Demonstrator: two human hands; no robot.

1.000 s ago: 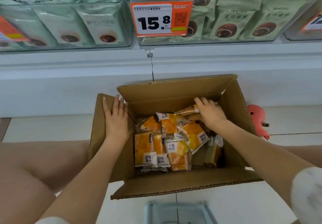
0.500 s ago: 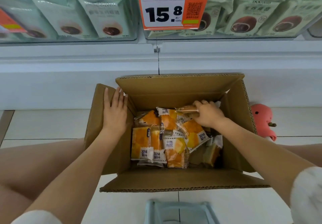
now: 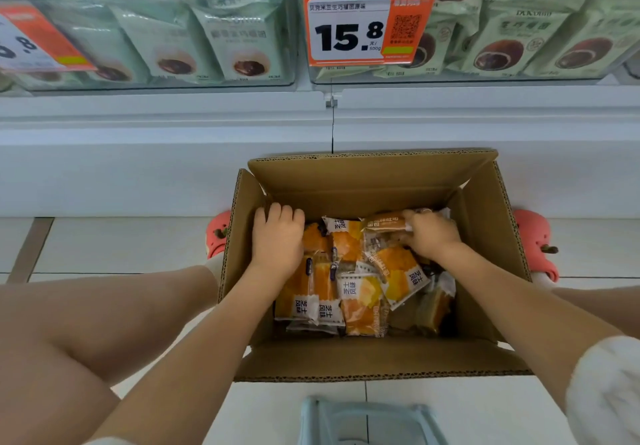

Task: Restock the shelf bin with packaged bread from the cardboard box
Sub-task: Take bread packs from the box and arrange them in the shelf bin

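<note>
An open cardboard box (image 3: 374,181) stands on the floor between my knees. Several orange and white bread packets (image 3: 360,292) lie in a heap inside it. My right hand (image 3: 431,233) is at the far right of the heap and grips a brown bread packet (image 3: 382,224) lying on top. My left hand (image 3: 277,236) is inside the box at the far left, fingers curled down over the packets there; what they hold is hidden. Clear shelf bins (image 3: 485,28) above hold green packaged buns.
An orange price tag reading 15.8 (image 3: 363,28) hangs on the right bin's front. A second clear bin (image 3: 149,39) is on the left. Pink shoes (image 3: 535,243) flank the box. A grey plastic stool edge (image 3: 367,420) shows at the bottom on the white tiled floor.
My left hand left the box's left flap and went down into the box onto the packets. My right hand still grips the brown packet at the far right.
</note>
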